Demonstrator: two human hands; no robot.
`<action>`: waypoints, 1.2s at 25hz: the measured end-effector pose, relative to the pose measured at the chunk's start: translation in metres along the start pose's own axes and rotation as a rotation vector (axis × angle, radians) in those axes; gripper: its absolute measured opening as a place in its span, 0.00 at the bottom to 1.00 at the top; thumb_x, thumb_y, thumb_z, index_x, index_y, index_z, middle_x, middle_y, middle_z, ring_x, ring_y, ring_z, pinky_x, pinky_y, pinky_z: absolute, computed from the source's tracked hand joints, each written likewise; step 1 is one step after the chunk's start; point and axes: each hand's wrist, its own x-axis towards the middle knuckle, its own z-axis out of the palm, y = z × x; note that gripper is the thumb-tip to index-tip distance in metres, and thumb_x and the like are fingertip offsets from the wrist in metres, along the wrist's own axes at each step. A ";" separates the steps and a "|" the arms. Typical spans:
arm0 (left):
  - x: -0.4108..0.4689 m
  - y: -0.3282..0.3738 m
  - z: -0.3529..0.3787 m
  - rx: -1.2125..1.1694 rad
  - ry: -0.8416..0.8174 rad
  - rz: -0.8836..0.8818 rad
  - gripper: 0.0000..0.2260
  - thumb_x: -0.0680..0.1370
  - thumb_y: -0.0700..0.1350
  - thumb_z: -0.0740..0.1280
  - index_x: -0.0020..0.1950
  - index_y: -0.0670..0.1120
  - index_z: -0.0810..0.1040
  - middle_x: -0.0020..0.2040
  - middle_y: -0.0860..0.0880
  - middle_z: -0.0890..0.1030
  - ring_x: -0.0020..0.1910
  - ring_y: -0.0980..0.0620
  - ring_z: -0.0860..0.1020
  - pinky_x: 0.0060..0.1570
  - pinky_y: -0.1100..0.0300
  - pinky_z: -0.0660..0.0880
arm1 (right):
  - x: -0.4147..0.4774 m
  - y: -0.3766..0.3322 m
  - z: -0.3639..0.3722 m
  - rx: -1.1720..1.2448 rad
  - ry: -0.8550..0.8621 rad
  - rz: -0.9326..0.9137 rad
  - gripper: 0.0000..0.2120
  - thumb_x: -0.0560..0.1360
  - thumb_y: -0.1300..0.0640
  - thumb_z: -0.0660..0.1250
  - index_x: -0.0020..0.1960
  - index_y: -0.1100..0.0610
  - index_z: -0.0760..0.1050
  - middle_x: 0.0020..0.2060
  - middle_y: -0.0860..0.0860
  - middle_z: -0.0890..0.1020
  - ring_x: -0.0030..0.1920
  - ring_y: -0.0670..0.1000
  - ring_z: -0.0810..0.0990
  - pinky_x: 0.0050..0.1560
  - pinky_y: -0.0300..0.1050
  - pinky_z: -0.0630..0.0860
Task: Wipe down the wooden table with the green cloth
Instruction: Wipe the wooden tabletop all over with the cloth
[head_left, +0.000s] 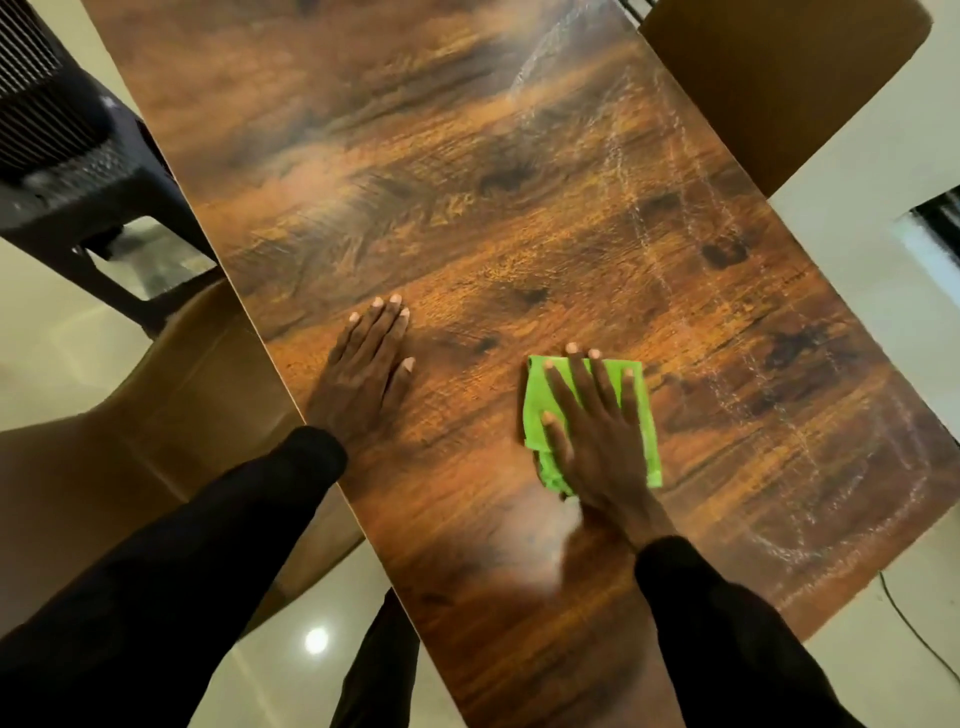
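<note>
Right hand (592, 441) flat, fingers spread, pressing green cloth (639, 415) on wooden table (467, 208). Left hand (363, 364) flat on bare wood, fingers together.

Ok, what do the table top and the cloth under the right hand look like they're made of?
Table top: wood or wood-look laminate, semi-glossy; bold grain and knots, soft glare. Green cloth: likely microfibre, matte, soft folds under the right hand.

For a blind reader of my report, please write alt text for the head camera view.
A person's right hand presses flat on a folded bright green cloth on a glossy brown wood-grain table, while the left hand lies flat on the bare wood. Pale streaks curve along the table's right side.
</note>
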 end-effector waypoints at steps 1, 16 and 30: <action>0.008 -0.011 -0.003 0.000 0.003 0.001 0.26 0.88 0.50 0.54 0.85 0.39 0.59 0.86 0.42 0.58 0.86 0.45 0.54 0.85 0.45 0.53 | 0.020 0.003 -0.003 -0.009 0.011 0.080 0.31 0.88 0.43 0.51 0.89 0.50 0.57 0.89 0.54 0.54 0.89 0.60 0.51 0.84 0.73 0.52; 0.061 -0.066 -0.017 0.037 0.062 -0.044 0.25 0.88 0.45 0.57 0.84 0.38 0.61 0.85 0.41 0.59 0.86 0.44 0.57 0.84 0.42 0.56 | 0.165 -0.054 0.001 0.011 0.025 0.156 0.31 0.89 0.42 0.48 0.89 0.50 0.54 0.89 0.55 0.52 0.89 0.60 0.49 0.85 0.71 0.47; 0.060 -0.064 -0.022 0.026 0.012 -0.037 0.24 0.89 0.45 0.54 0.85 0.40 0.60 0.86 0.42 0.58 0.86 0.43 0.55 0.85 0.44 0.54 | 0.083 -0.094 0.008 0.005 0.042 0.280 0.30 0.89 0.42 0.50 0.89 0.50 0.54 0.89 0.55 0.53 0.89 0.61 0.50 0.86 0.71 0.47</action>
